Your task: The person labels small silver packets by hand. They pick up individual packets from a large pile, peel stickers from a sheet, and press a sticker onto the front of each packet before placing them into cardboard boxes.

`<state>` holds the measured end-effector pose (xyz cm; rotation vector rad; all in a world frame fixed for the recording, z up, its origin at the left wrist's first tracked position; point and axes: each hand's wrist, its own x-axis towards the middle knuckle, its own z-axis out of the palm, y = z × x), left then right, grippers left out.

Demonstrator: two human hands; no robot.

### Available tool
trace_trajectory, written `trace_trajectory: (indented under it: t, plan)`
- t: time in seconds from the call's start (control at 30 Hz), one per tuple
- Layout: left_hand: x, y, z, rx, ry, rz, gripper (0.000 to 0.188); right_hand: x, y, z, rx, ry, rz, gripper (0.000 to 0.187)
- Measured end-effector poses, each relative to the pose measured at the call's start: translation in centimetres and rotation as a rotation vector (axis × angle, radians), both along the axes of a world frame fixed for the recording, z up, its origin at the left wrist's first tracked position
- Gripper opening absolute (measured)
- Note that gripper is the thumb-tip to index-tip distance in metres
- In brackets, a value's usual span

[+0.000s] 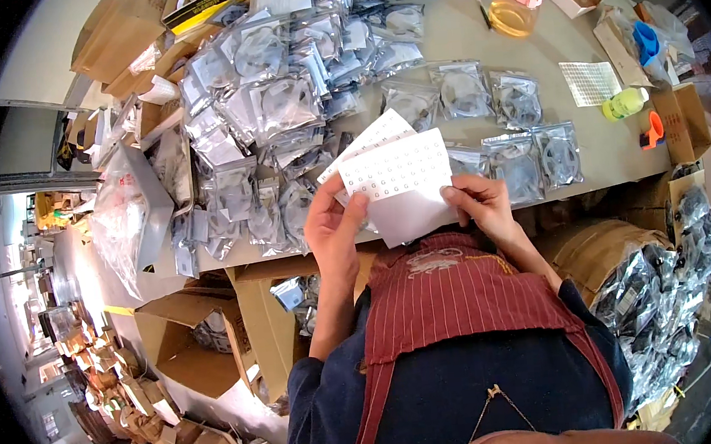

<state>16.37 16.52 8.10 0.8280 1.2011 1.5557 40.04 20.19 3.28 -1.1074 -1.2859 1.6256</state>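
Observation:
Above the near edge of the table, my left hand [335,228] pinches white label sheets [407,189] by their left side, thumb on top. The sheets carry rows of small printed marks and look like sticker sheets. One sheet fans out behind the front one, toward the upper left. The lower part of the front sheet is blank. At its right edge, my right hand [483,203] grips the same front sheet between thumb and fingers. Just beyond my hands lie clear bags [511,164] with coiled parts inside, some hidden behind the paper.
A large heap of bagged parts [279,103] covers the table's left half. Farther right are a pink-lidded jug [515,1], another label sheet [589,82], a yellow-green bottle [626,104] and an orange tape dispenser [653,130]. Cardboard boxes [194,343] stand below the table.

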Motion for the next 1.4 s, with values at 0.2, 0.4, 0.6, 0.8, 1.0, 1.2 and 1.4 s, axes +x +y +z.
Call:
trace_trajectory:
  t: [0.2, 0.4, 0.6, 0.8, 1.0, 1.2, 1.4]
  plan:
    - [-0.3, -0.2, -0.6, -0.011, 0.031, 0.012, 0.022, 0.0, -0.2, 0.4, -0.061, -0.045, -0.004, 0.021]
    - [-0.1, -0.4, -0.6, 0.034, 0.030, 0.016, 0.017, 0.4, -0.3, -0.7, -0.167, 0.091, -0.016, 0.023]
    - [0.2, -0.7, -0.4, 0.099, 0.041, 0.044, 0.010, 0.7, -0.1, -1.5, -0.207, 0.173, -0.004, 0.015]
    - [0.5, -1.2, -0.4, 0.139, 0.081, 0.018, 0.010, 1.1, -0.2, -2.4, -0.216, 0.173, 0.087, 0.008]
    - [0.8, -1.4, -0.4, 0.145, 0.080, -0.010, 0.011, 0.8, -0.2, -1.2, -0.196, 0.160, 0.139, 0.010]
    - [0.8, -1.7, -0.5, 0.143, 0.080, -0.066, 0.012, 1.3, 0.4, -0.8, -0.122, 0.213, 0.104, 0.020]
    - [1.0, -2.0, -0.4, 0.073, 0.093, -0.134, 0.011, 1.8, 1.5, 0.9, -0.052, 0.145, 0.143, 0.032]
